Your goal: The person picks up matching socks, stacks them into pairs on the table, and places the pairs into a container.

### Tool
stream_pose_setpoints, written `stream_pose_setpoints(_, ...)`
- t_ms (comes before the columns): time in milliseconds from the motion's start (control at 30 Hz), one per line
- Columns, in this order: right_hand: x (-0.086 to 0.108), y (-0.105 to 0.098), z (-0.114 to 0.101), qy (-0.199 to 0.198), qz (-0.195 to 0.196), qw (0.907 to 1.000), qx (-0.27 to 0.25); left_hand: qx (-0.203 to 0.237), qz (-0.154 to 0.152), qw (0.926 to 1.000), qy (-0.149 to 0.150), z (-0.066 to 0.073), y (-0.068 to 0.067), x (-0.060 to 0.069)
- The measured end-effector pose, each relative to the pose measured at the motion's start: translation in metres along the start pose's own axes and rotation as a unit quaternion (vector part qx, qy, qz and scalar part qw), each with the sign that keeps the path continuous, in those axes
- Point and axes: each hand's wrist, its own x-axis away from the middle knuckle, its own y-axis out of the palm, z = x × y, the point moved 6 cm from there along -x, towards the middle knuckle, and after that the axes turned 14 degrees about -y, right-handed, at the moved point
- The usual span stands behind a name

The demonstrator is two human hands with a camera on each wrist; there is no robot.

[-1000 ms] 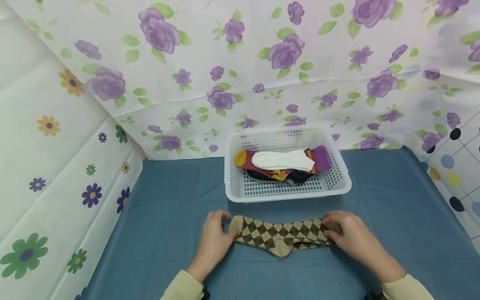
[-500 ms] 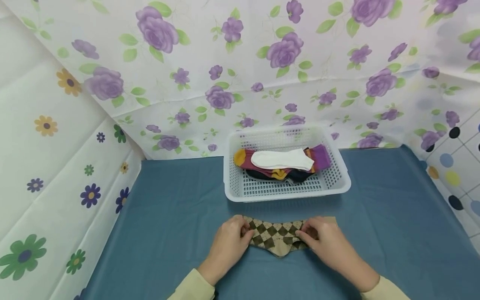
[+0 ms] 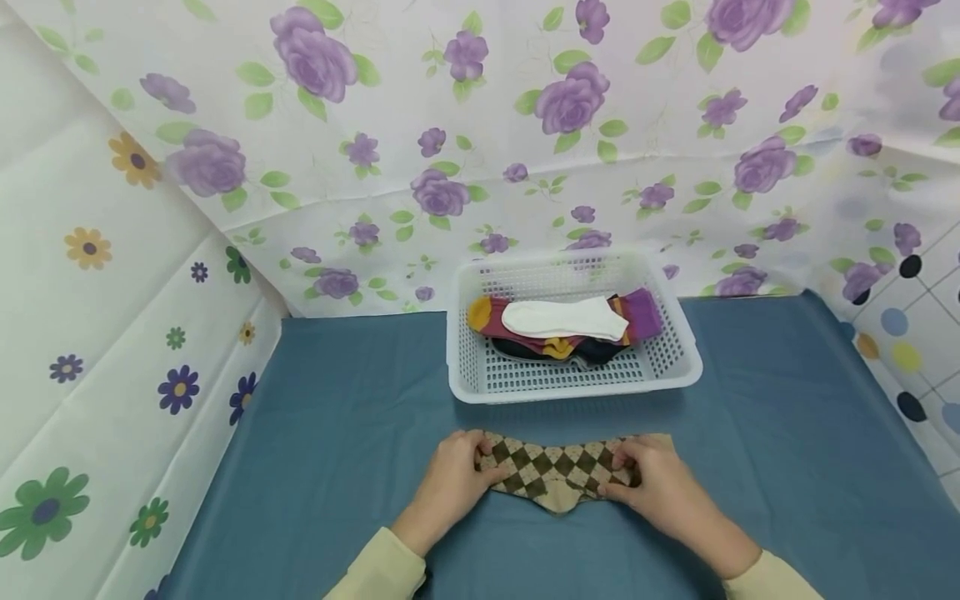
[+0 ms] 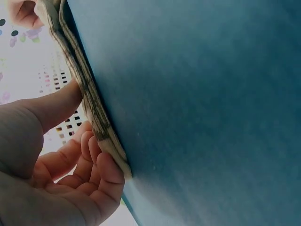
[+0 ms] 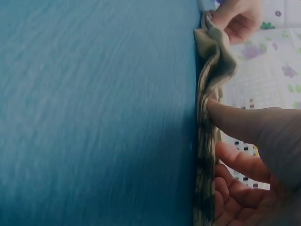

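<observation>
A pair of beige and brown argyle socks (image 3: 555,468), stacked together, lies flat on the blue cloth with the heel pointing toward me. My left hand (image 3: 450,473) holds the left end, thumb at the near edge and fingers at the far edge. Toward the other end, my right hand (image 3: 662,487) grips the socks the same way, and the cuff shows past its fingers. In the left wrist view, layered sock edges (image 4: 87,77) run between thumb and curled fingers. The right wrist view shows a rumpled fold (image 5: 218,63) near the heel.
Behind the socks stands a white perforated basket (image 3: 573,395). It contains a white sock (image 3: 562,319), a maroon, yellow and purple sock (image 3: 643,317), and dark socks beneath. Flowered sheets (image 3: 360,200) rise at the back and left; a dotted sheet (image 3: 907,333) borders the right.
Both hands have moved inward along the socks from the two ends. Over the last half second the left hand has shifted slightly left, and the right thumb has moved to the near edge.
</observation>
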Motion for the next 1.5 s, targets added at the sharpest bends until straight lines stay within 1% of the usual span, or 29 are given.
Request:
stream_pose_setpoints(167, 0.002, -0.002, 0.013, 0.024, -0.012, 0.9996, -0.005, 0.011, -0.014, 0.9997, -0.016, -0.004, -0.003, -0.005)
stream_pose_setpoints(233, 0.004, -0.006, 0.016, 0.035, -0.018, 0.9992, -0.011, 0.016, -0.016, 0.9996, -0.013, -0.003, -0.005, -0.006)
stream_pose_setpoints(300, 0.005, -0.012, 0.017, 0.044, -0.02, 0.9984, -0.028, 0.023, -0.017, 0.9995, -0.013, -0.001, -0.01, -0.007)
stream_pose_setpoints(333, 0.006, -0.016, 0.017, 0.049, -0.018, 0.998, -0.035, 0.025, -0.011, 0.9995, -0.014, 0.0, -0.013, -0.007)
stream_pose_setpoints(400, 0.007, -0.025, 0.018, 0.057, -0.005, 0.9973, -0.045, 0.032, 0.009, 0.9992, -0.02, 0.0, -0.022, -0.008)
stream_pose_setpoints(467, 0.008, -0.037, 0.02, 0.064, 0.021, 0.9969, -0.04, 0.037, 0.037, 0.9979, -0.038, -0.002, -0.03, -0.008)
stream_pose_setpoints(533, 0.008, -0.046, 0.023, 0.076, 0.044, 0.996, -0.019, 0.046, 0.052, 0.9956, -0.063, -0.007, -0.036, -0.01)
stream_pose_setpoints(567, 0.008, -0.05, 0.025, 0.083, 0.051, 0.9952, -0.009, 0.053, 0.05, 0.9945, -0.075, -0.01, -0.037, -0.011)
stream_pose_setpoints(667, 0.009, -0.055, 0.032, 0.105, 0.056, 0.9927, 0.017, 0.072, 0.019, 0.9916, -0.106, -0.019, -0.034, -0.015)
stream_pose_setpoints(767, 0.01, -0.053, 0.037, 0.123, 0.04, 0.9914, 0.019, 0.09, -0.009, 0.9882, -0.124, -0.024, -0.03, -0.017)
stream_pose_setpoints(833, 0.01, -0.05, 0.04, 0.134, 0.024, 0.9906, 0.012, 0.096, -0.017, 0.9871, -0.127, -0.025, -0.027, -0.019)
stream_pose_setpoints(900, 0.011, -0.045, 0.042, 0.148, 0.002, 0.989, -0.005, 0.095, -0.024, 0.9865, -0.131, -0.026, -0.026, -0.02)
stream_pose_setpoints(1067, 0.013, -0.035, 0.045, 0.182, -0.043, 0.9813, -0.045, 0.085, -0.045, 0.9861, -0.136, -0.025, -0.022, -0.02)
stream_pose_setpoints(1167, 0.013, -0.034, 0.047, 0.196, -0.054, 0.9777, -0.053, 0.088, -0.053, 0.9856, -0.135, -0.024, -0.02, -0.02)
stream_pose_setpoints(1233, 0.013, -0.034, 0.049, 0.197, -0.059, 0.9773, -0.053, 0.089, -0.057, 0.9858, -0.131, -0.023, -0.02, -0.02)
stream_pose_setpoints(1367, 0.011, -0.035, 0.051, 0.184, -0.062, 0.9802, -0.037, 0.082, -0.062, 0.9873, -0.121, -0.021, -0.019, -0.018)
stream_pose_setpoints(1500, 0.009, -0.034, 0.053, 0.178, -0.061, 0.9817, -0.031, 0.074, -0.065, 0.9888, -0.112, -0.02, -0.018, -0.015)
